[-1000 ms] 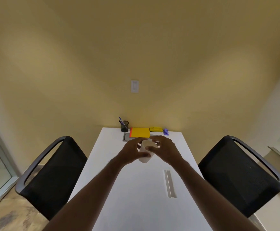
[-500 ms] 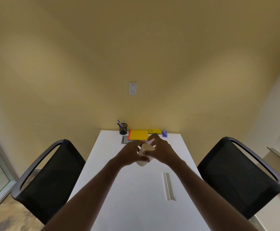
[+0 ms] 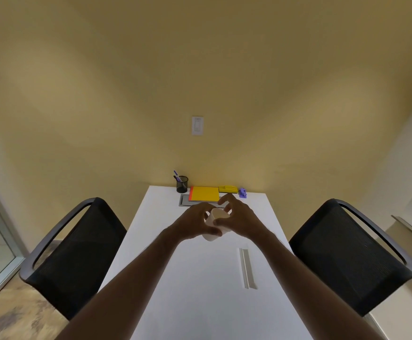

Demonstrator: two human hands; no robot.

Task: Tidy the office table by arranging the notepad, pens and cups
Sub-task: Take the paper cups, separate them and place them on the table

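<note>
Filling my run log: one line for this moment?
left hand holds cup | right hand touches cup | over table

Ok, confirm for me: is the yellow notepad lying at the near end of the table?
No, the yellow notepad lies at the table's far end, beside the pen holder.
</note>
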